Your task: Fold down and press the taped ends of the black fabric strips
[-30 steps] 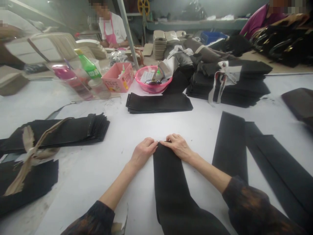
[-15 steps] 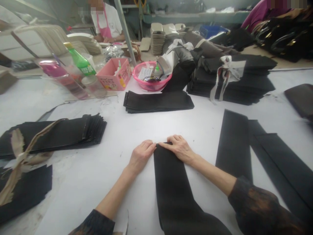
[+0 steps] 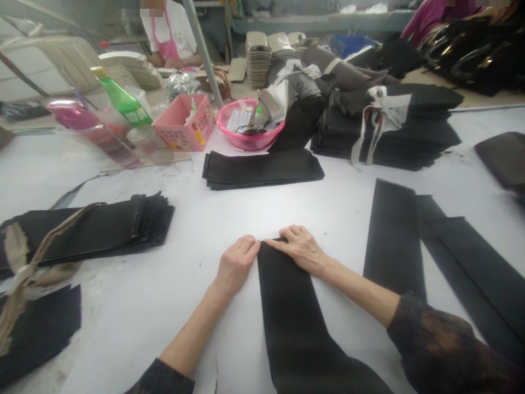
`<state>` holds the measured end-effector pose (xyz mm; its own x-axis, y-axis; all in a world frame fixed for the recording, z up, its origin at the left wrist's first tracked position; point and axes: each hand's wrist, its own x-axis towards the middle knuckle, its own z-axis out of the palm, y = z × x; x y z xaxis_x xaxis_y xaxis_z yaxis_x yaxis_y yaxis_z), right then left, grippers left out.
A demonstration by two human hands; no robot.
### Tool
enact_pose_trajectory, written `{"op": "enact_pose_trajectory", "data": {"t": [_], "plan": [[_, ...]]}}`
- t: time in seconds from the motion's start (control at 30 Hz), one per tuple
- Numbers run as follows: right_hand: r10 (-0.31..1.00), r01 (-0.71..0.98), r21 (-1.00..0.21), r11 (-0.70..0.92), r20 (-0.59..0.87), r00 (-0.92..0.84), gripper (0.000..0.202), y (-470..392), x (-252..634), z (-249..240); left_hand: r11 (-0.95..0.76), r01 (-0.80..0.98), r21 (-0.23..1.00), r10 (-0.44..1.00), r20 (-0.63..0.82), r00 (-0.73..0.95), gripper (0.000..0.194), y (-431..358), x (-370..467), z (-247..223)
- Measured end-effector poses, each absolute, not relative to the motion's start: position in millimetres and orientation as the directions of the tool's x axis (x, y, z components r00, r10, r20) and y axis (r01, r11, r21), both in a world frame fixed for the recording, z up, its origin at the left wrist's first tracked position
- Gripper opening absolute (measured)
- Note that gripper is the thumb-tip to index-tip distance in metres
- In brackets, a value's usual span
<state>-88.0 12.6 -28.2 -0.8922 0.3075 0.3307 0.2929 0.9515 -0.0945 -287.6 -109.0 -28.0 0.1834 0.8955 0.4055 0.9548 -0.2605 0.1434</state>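
A long black strip of material, leather-like or fabric, runs from the middle of the white table toward me and bends to the right near the bottom edge. My left hand pinches its far left corner between thumb and fingers. Along the same far edge, my right hand grips the strip, its index finger or thumb lying across the top and the other fingers curled beyond the edge. To the right of my hands lie more flat black strips. A short stack of black pieces is just beyond them.
Tied black bundles lie at left and back right. A pink basin, pink box and green bottle stand at the back. One person sits beyond; another's purple sleeve shows at right.
Both hands keep their hold at the strip's far edge with almost no movement. The view has shifted slightly, so the background items at left appear a little further left.
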Motion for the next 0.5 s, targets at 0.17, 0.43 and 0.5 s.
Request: {"op": "enact_pose_trajectory", "data": {"t": [0.17, 0.43, 0.5], "plan": [[0.31, 0.303, -0.074, 0.95, 0.331, -0.891, 0.035, 11.9, -88.7, -27.7, -0.26, 0.955, 0.14, 0.897, 0.402, 0.185, 0.022, -109.1, -287.4, -29.8], [0.318, 0.306, -0.089, 0.948, 0.319, -0.893, 0.036, 13.0, -88.5, -29.0, -0.137, 0.952, 0.274, 0.919, 0.393, 0.019, 0.015, -112.8, -288.6, -28.3], [0.316, 0.3, -0.1, 0.949, 0.327, -0.891, 0.037, 13.2, -88.4, -29.0, -0.135, 0.949, 0.283, 0.918, 0.396, 0.012, 0.014, -114.1, -288.3, -28.1]]}}
